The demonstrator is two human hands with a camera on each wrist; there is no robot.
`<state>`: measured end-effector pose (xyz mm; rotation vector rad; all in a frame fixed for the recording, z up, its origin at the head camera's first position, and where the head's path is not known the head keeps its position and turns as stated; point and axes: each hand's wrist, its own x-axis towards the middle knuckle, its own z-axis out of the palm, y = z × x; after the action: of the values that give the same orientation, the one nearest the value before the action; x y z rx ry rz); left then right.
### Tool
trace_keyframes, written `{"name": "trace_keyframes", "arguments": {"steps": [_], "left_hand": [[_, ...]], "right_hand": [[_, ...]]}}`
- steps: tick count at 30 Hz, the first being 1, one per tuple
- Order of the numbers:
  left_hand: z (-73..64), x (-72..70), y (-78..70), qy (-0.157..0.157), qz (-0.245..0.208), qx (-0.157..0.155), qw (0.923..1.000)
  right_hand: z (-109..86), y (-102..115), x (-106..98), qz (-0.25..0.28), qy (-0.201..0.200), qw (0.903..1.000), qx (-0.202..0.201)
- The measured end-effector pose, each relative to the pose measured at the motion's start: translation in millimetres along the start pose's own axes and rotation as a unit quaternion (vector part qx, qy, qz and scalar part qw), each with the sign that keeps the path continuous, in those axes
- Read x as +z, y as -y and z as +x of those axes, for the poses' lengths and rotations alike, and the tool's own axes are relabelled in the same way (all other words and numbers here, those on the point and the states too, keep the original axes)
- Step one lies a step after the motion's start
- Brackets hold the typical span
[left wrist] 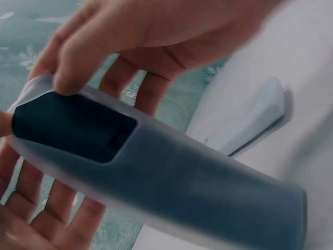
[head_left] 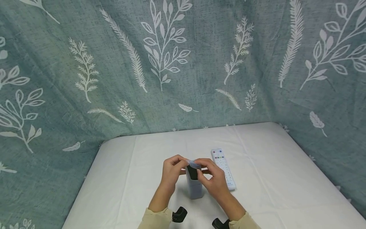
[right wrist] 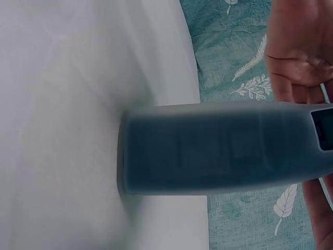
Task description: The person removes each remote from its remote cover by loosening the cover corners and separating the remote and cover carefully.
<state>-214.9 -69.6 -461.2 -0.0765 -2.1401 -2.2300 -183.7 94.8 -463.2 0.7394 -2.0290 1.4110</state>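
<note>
A dark device (left wrist: 73,125) sits inside a frosted, translucent silicone cover (left wrist: 218,187), which stands upright on the table. Through an opening near the cover's top, the device's bare dark surface shows. My left hand (head_left: 171,173) pinches the cover's upper rim on the left, its thumb lying on the edge of the opening. On the other side, my right hand (head_left: 215,179) grips the same rim between thumb and fingers. The cover's lower end (right wrist: 156,151) touches the white cloth. The far face of the device is hidden.
A white remote control (head_left: 224,168) with coloured buttons lies just behind and right of my right hand. White cloth (head_left: 137,178) covers the table. A green curtain with leaf prints (head_left: 171,105) hangs behind and along the sides. Black wrist-worn units (head_left: 179,214) sit by both sleeves.
</note>
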Motion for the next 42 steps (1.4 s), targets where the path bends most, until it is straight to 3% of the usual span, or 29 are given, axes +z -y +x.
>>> {"name": "trace_keyframes", "arguments": {"steps": [11,19,23,29,31,34,38,42], "left_hand": [[5.5,5.3,-0.5,0.008,-0.086,-0.100,0.9912],[9.3,0.4,7.6,0.093,-0.142,-0.120,0.9782],[7.0,-4.3,14.1,0.139,-0.183,-0.126,0.9651],[1.4,-10.3,23.7,0.220,-0.277,-0.122,0.9274],[0.3,-11.4,27.0,0.234,-0.298,-0.119,0.9179],[-1.2,-11.7,30.9,0.237,-0.317,-0.117,0.9110],[-2.1,-8.9,33.1,0.214,-0.319,-0.118,0.9155],[-2.9,-4.6,34.2,0.162,-0.280,-0.108,0.9399]], "right_hand": [[0.4,2,0,0.015,0.008,0.9998,-0.004],[-1.2,3,0,0.020,0.004,0.9998,-0.005],[-1.9,4,1,0.025,0.004,0.9996,-0.010],[-3.1,5,1,0.029,0.004,0.9996,-0.004],[-3.3,6,1,0.029,0.003,0.9996,-0.002],[-3.6,6,1,0.030,-0.001,0.9996,-0.003],[-3.3,6,1,0.023,-0.006,0.9997,-0.003],[-2.9,6,1,0.021,-0.010,0.9997,-0.005]]}}
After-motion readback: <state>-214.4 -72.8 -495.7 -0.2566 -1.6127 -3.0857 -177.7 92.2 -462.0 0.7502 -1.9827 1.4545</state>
